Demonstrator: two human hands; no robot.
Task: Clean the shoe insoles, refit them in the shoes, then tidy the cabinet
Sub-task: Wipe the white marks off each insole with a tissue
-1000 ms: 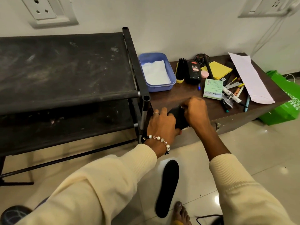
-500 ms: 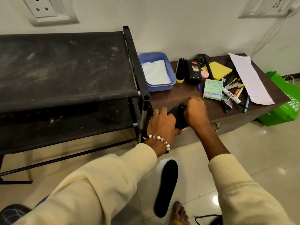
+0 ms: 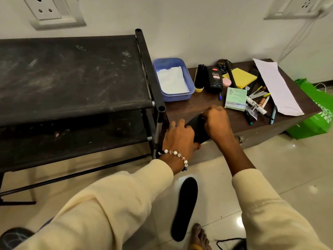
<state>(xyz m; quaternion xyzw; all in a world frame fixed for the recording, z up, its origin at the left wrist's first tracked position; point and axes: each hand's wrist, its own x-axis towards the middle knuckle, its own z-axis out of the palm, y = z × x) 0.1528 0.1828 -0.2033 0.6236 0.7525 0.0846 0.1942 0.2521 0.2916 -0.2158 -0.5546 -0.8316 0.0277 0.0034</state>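
A black insole (image 3: pixel 197 129) lies on the near left corner of the brown cabinet top (image 3: pixel 187 110), its near end over the front edge. My left hand (image 3: pixel 180 139) grips that near end, fingers on top and thumb below. My right hand (image 3: pixel 216 121) is curled over the insole's far part, and what lies under its fingers is hidden. A second black insole (image 3: pixel 184 208) lies flat on the floor tiles below my arms.
A blue tub (image 3: pixel 191 87) holding white tissue, a black brush (image 3: pixel 200 78), a Cherry polish bottle (image 3: pixel 214 81), yellow notes (image 3: pixel 241 78), a green box (image 3: pixel 236 99), pens and white paper (image 3: pixel 277 87) crowd the cabinet. A dusty black shoe rack (image 3: pixel 72 73) stands left, a green bag (image 3: pixel 315 114) right, and a bare foot (image 3: pixel 198 237) is below.
Both hands stay on the insole on the cabinet; only a slight shift of the right hand and of the view.
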